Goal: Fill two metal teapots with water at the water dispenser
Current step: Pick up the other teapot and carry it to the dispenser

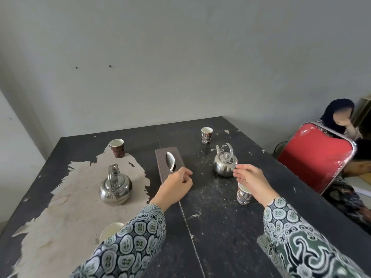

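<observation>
Nearest, a white paper cup peeks out from behind the patterned left sleeve on the worn black tabletop. Both hands reach forward above the tabletop, well apart and holding nothing: the left hand has loosely curled fingers near the end of a dark brown tissue box; the right hand hangs with relaxed fingers over a printed paper coffee cup. One round shiny metal teapot stands on the peeled pale patch at left, handle upright. The second shiny metal teapot stands just beyond the right hand's fingertips. Farther back stand a brown paper cup and another printed paper cup. A red chair stands beside the tabletop's right edge.
</observation>
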The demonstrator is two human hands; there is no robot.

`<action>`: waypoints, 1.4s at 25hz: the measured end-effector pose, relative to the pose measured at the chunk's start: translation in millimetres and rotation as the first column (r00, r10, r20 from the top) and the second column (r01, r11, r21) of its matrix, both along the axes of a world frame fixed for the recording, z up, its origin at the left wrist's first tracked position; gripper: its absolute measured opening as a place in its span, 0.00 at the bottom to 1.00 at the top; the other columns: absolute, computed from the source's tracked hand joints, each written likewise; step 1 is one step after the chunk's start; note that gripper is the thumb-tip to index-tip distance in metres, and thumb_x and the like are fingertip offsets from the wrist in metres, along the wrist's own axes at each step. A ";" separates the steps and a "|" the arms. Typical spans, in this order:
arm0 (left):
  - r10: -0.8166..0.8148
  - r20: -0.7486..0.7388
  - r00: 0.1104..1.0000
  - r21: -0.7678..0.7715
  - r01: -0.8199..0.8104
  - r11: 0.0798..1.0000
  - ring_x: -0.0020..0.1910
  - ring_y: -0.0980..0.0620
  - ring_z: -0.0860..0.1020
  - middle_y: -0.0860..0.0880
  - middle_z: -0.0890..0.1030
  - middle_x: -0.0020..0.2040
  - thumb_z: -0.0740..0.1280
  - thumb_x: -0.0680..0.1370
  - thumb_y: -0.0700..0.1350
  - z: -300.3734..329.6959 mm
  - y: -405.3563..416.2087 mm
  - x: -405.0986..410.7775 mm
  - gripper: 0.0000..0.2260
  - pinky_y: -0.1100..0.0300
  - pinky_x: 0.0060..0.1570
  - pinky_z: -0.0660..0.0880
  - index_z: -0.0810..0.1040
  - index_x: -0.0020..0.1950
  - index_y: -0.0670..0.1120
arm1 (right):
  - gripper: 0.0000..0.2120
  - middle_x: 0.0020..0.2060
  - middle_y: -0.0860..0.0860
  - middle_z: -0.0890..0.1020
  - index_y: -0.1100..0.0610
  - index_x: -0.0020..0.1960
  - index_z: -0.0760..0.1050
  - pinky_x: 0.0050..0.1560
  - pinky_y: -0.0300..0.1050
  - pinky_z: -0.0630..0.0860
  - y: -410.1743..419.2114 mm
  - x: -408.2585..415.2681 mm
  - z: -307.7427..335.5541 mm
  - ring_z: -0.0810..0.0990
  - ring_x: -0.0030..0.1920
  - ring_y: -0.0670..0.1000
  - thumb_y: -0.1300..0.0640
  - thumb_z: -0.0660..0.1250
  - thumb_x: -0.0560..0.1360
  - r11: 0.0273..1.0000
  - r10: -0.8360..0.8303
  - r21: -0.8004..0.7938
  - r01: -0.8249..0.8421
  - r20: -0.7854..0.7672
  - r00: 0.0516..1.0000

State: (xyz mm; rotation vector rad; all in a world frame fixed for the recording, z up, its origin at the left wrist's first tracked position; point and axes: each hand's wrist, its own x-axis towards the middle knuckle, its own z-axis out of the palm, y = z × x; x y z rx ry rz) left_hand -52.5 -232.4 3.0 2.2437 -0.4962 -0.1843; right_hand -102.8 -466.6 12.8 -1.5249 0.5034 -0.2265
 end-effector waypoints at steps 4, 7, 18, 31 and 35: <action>0.001 -0.039 0.999 0.030 0.000 1.000 0.57 0.52 0.75 0.53 0.77 0.57 0.61 0.77 0.48 -2.7 -43.4 20.4 0.14 0.51 0.61 0.72 0.69 0.63 0.50 | 0.12 0.57 0.63 0.78 0.64 0.59 0.72 0.56 0.46 0.73 -39.2 46.0 6.6 0.77 0.59 0.57 0.66 0.60 0.76 0.994 0.064 -0.088 -0.068 -0.045 0.997; 0.068 -0.033 0.997 0.034 -0.067 0.997 0.59 0.51 0.73 0.52 0.76 0.59 0.61 0.77 0.47 -6.8 -69.6 40.8 0.15 0.52 0.62 0.69 0.70 0.63 0.49 | 0.13 0.58 0.67 0.76 0.67 0.59 0.72 0.61 0.52 0.74 -65.8 90.0 4.5 0.76 0.61 0.62 0.66 0.58 0.77 0.980 0.087 -0.167 -0.107 -0.119 0.989; 0.204 0.029 0.979 0.125 -0.206 0.971 0.63 0.52 0.71 0.50 0.74 0.63 0.60 0.78 0.47 -32.1 -103.5 94.9 0.15 0.54 0.61 0.68 0.70 0.64 0.49 | 0.06 0.38 0.55 0.72 0.60 0.49 0.73 0.57 0.55 0.71 -100.8 193.7 -54.5 0.70 0.46 0.56 0.63 0.59 0.75 0.961 0.132 -0.188 -0.203 -0.334 0.933; 0.246 0.121 0.962 -0.011 -0.247 0.969 0.63 0.48 0.70 0.47 0.71 0.65 0.62 0.78 0.46 -4.1 -71.6 78.9 0.17 0.59 0.57 0.68 0.67 0.67 0.48 | 0.10 0.36 0.53 0.72 0.60 0.46 0.73 0.45 0.44 0.73 -52.5 174.5 46.0 0.75 0.38 0.49 0.67 0.54 0.78 0.821 0.547 0.160 -0.548 0.055 0.835; 0.276 0.339 0.899 -0.127 -0.246 0.961 0.65 0.53 0.68 0.54 0.69 0.62 0.65 0.76 0.48 25.2 -41.7 47.7 0.19 0.62 0.61 0.65 0.66 0.66 0.49 | 0.10 0.36 0.52 0.73 0.60 0.45 0.73 0.43 0.42 0.72 -8.7 140.1 94.4 0.73 0.36 0.47 0.68 0.54 0.78 0.679 0.732 0.021 -0.734 0.058 0.678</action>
